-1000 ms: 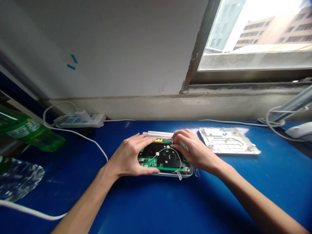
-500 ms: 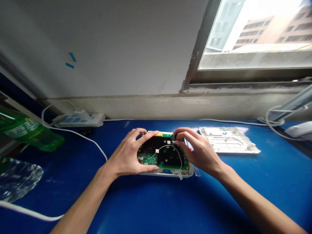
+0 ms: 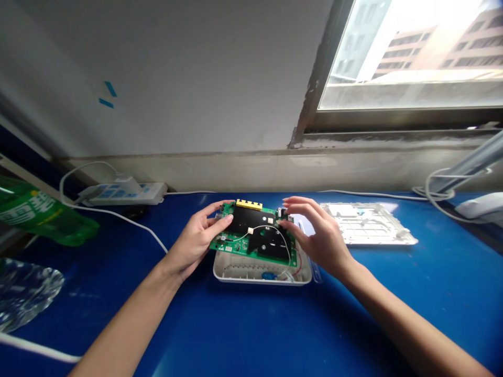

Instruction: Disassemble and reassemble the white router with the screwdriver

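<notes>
My left hand (image 3: 195, 236) grips the left end of a green circuit board (image 3: 238, 245), thumb on top and fingers beneath. The board is tilted, raised above a white plastic housing (image 3: 239, 276) that shows below its near edge. Black plates cover much of the board, and a yellow connector (image 3: 249, 204) lines its far edge. A thin white cable runs in a curve across it. Beside the board's right end, my right hand (image 3: 316, 230) is open, thumb and fingers apart near the far right corner. Inside the housing sit a blue part (image 3: 269, 275) and thin wires.
A white ribbed plastic cover (image 3: 371, 224) lies to the right on the blue table (image 3: 243, 330). At the left are a power strip (image 3: 129, 193), a green bottle (image 3: 43, 212) and a clear bottle (image 3: 29, 293). White cables cross the table's left side and back.
The circuit board has come up out of the housing, tilted, with my left hand now gripping its left end. My right hand's fingers have spread near the right corner.
</notes>
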Demonstrator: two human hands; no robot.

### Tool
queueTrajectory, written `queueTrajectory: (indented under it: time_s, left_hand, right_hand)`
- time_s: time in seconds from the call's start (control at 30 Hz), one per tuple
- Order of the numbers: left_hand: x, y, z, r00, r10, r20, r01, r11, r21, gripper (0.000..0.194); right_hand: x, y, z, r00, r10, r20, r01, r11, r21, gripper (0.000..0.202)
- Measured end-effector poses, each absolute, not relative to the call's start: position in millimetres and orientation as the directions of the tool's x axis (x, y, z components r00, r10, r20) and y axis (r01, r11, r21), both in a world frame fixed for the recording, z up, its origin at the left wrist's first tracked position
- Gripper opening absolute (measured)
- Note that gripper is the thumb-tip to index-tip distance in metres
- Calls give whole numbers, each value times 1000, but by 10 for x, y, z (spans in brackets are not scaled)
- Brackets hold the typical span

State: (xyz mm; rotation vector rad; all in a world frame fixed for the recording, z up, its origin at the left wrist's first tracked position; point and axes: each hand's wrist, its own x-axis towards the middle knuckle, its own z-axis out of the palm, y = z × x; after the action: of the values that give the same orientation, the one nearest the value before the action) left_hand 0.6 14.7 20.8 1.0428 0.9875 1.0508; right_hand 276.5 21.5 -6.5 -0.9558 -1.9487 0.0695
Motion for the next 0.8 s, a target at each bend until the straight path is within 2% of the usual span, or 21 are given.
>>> queueTrajectory:
  time_s: [0.13, 0.27, 0.47, 0.53, 0.63, 0.8]
  left_hand:
    - [-41, 167, 194, 139, 987, -77, -215, 106, 971, 63]
    - [-58, 166, 198, 106, 994, -21, -174, 39, 984, 66]
    - [-53, 144, 216, 84, 996, 43, -136, -32, 990, 66]
    - [-60, 139, 199, 122, 991, 61, -163, -41, 986, 65]
    - [-80, 140, 159, 211, 974, 81, -194, -39, 980, 66]
    - [-114, 162, 137, 342, 934, 101, -160, -48, 986, 65]
  right_hand:
    - [2804, 169, -3, -165, 856, 490, 463, 506, -728, 34]
    - [2839, 162, 11, -182, 931, 317, 317, 361, -877, 47]
    - [2846, 176, -18, -187, 970, 158, 200, 195, -960, 69]
    - [2842, 172, -6, -246, 963, 106, 158, 148, -976, 63]
    - [2857, 170, 24, -367, 928, 65, 57, 92, -994, 44]
    - [2926, 159, 46, -398, 910, 112, 54, 145, -988, 33]
